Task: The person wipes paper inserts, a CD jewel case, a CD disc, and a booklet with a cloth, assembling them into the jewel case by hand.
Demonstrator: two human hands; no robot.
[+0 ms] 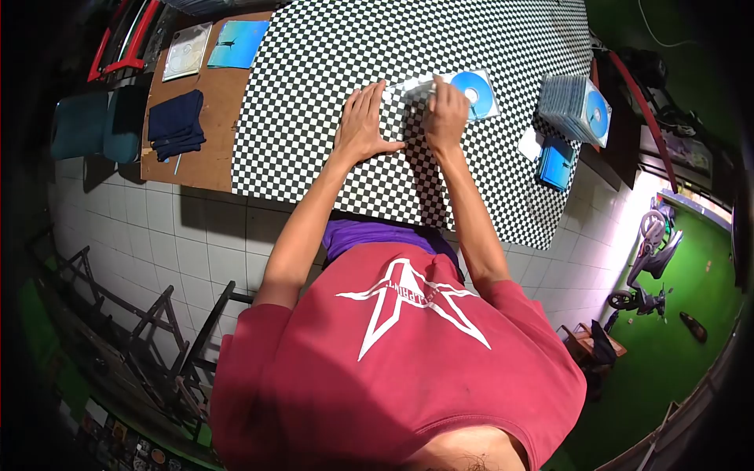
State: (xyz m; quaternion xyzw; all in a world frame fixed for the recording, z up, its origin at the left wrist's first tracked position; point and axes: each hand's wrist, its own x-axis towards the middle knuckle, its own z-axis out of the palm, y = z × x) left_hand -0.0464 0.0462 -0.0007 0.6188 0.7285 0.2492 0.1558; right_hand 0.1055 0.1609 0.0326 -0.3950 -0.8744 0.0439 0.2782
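Note:
On the checkered tabletop (306, 110), an open clear disc case lies in front of me, its blue disc (472, 95) in the right half. My left hand (364, 124) rests at the left of the clear lid (408, 85), fingers spread and thumb stretched to the right. Beside the disc, my right hand (447, 114) is closed over the case's middle, its fingers curled together and slightly blurred. Whatever sits between those fingers is hidden.
At the right edge stand a stack of disc cases (572, 108) and blue printed sleeves (556, 165). On the brown board (216, 145) at left lie folded dark cloth (176, 124), a pale case (187, 52) and blue sheets (238, 45).

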